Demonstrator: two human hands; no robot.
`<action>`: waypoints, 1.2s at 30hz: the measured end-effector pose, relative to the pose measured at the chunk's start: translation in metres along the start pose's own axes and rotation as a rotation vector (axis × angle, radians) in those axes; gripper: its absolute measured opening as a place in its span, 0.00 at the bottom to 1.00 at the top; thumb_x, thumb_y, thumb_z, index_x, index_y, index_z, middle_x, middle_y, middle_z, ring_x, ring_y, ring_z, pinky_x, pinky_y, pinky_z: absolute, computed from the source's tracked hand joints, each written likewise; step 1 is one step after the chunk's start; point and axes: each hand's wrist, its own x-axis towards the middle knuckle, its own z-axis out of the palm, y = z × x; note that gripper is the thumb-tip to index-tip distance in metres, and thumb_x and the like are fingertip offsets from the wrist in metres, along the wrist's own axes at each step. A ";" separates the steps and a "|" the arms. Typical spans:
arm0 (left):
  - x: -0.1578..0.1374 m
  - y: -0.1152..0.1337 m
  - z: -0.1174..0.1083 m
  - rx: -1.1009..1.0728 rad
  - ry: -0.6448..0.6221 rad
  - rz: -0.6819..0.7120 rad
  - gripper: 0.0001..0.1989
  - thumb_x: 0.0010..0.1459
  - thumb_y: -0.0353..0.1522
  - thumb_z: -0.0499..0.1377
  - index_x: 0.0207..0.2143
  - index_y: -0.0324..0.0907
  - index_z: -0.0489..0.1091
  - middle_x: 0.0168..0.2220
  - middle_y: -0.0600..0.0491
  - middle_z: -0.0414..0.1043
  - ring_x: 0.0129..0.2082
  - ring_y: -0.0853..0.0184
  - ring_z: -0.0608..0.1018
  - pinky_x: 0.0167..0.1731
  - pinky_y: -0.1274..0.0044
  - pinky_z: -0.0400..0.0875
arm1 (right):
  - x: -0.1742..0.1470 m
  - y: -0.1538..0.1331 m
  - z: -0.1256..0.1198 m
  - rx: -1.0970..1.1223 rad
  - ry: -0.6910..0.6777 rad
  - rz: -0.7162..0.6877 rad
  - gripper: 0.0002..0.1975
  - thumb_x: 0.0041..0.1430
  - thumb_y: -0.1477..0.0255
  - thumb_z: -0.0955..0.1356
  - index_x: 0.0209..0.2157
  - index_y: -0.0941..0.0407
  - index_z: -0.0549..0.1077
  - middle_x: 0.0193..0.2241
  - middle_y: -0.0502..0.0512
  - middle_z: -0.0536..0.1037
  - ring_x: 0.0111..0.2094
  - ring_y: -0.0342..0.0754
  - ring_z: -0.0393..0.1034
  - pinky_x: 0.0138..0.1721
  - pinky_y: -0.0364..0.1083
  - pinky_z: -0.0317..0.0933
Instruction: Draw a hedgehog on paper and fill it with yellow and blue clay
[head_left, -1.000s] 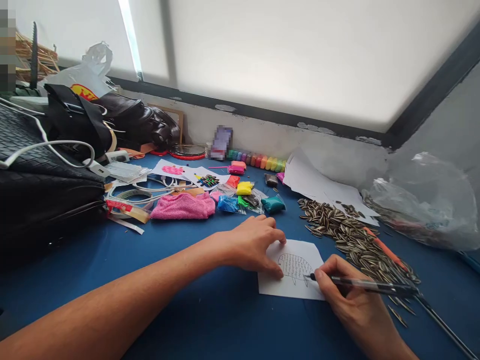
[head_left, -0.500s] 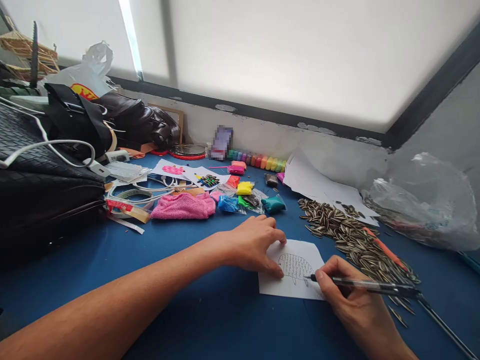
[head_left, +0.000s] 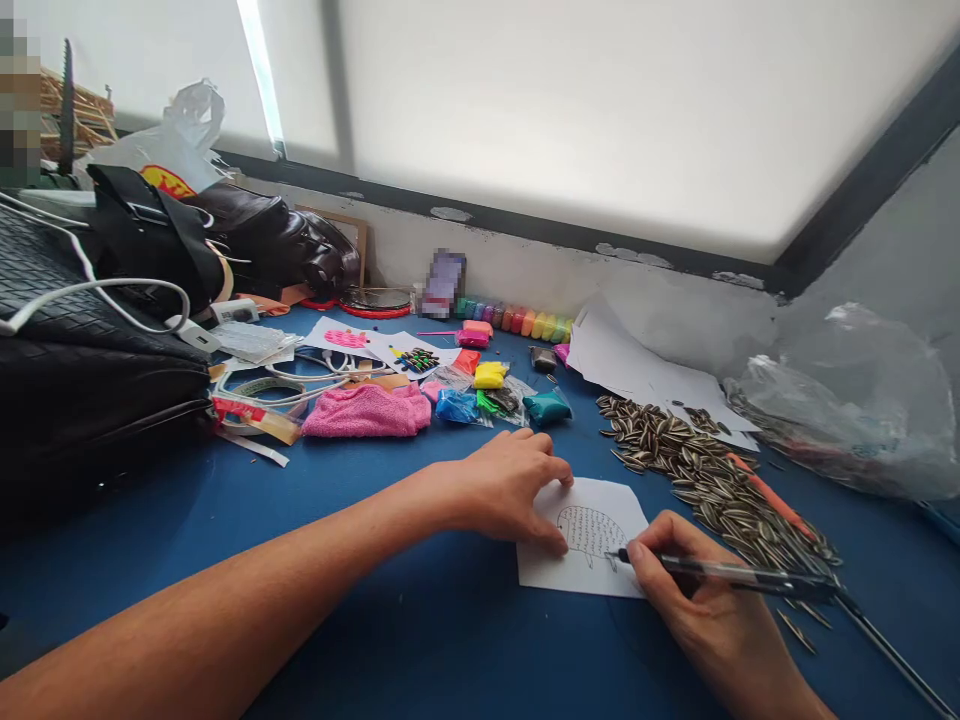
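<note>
A small sheet of white paper [head_left: 540, 570] lies on the blue table, bearing a drawing of a rounded animal [head_left: 592, 530] with short marks across its body and thin legs. My left hand [head_left: 514, 490] rests on the paper's left side, thumb and fingers spread apart. In my right hand [head_left: 697, 590] is a black pen [head_left: 720, 572], gripped between thumb and fingers. Its tip meets the paper near the animal's lower right, by the hind legs. Striped sunflower seeds [head_left: 697, 470] lie in a pile just beyond my right hand.
An orange stick-like tool [head_left: 769, 495] lies among the seeds. Paper sheets [head_left: 637, 365] and a clear plastic bag [head_left: 855, 420] stand behind. Clay packets [head_left: 547, 407], a pink cloth [head_left: 367, 410] and paper pictures [head_left: 382, 345] lie farther back. A black bag [head_left: 97, 400] fills the left.
The pen tip and right hand have shifted very slightly left on the drawing. My left hand stays in place on the paper.
</note>
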 end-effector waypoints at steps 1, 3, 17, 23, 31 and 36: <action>0.000 0.000 0.000 0.000 0.001 0.000 0.28 0.50 0.51 0.62 0.49 0.45 0.70 0.44 0.48 0.65 0.46 0.59 0.67 0.44 0.71 0.62 | 0.000 0.000 0.000 0.001 0.005 -0.002 0.16 0.59 0.62 0.63 0.20 0.53 0.65 0.15 0.44 0.62 0.16 0.40 0.56 0.16 0.40 0.52; 0.000 0.000 0.000 0.003 0.001 0.001 0.28 0.50 0.51 0.62 0.49 0.45 0.70 0.44 0.48 0.65 0.46 0.59 0.67 0.44 0.71 0.62 | -0.001 0.000 0.001 0.004 0.014 -0.006 0.15 0.58 0.63 0.63 0.20 0.53 0.64 0.15 0.44 0.61 0.16 0.40 0.56 0.16 0.40 0.51; 0.000 0.000 0.001 0.006 0.012 0.007 0.28 0.50 0.50 0.62 0.49 0.45 0.70 0.43 0.49 0.64 0.46 0.59 0.67 0.44 0.72 0.62 | -0.002 0.005 0.002 0.028 0.026 -0.025 0.15 0.59 0.63 0.63 0.20 0.53 0.64 0.15 0.44 0.61 0.15 0.40 0.55 0.15 0.39 0.51; 0.000 0.000 0.001 0.009 0.005 0.004 0.27 0.50 0.50 0.62 0.49 0.45 0.71 0.44 0.49 0.64 0.46 0.60 0.67 0.45 0.71 0.62 | 0.002 -0.006 -0.002 0.017 0.019 -0.037 0.16 0.57 0.64 0.63 0.18 0.53 0.64 0.14 0.44 0.61 0.14 0.39 0.55 0.14 0.39 0.52; 0.000 0.001 -0.001 0.001 0.000 0.000 0.28 0.50 0.50 0.62 0.50 0.45 0.70 0.45 0.49 0.64 0.46 0.59 0.67 0.45 0.71 0.63 | 0.008 -0.005 -0.006 -0.028 0.122 -0.033 0.15 0.55 0.64 0.62 0.17 0.53 0.64 0.13 0.45 0.61 0.13 0.40 0.56 0.13 0.39 0.52; 0.000 0.000 -0.001 0.000 0.000 0.005 0.28 0.50 0.50 0.62 0.50 0.45 0.70 0.45 0.48 0.64 0.47 0.59 0.67 0.46 0.71 0.62 | 0.009 -0.005 -0.005 -0.042 0.121 -0.040 0.15 0.54 0.64 0.63 0.16 0.53 0.64 0.12 0.45 0.61 0.13 0.40 0.56 0.12 0.39 0.51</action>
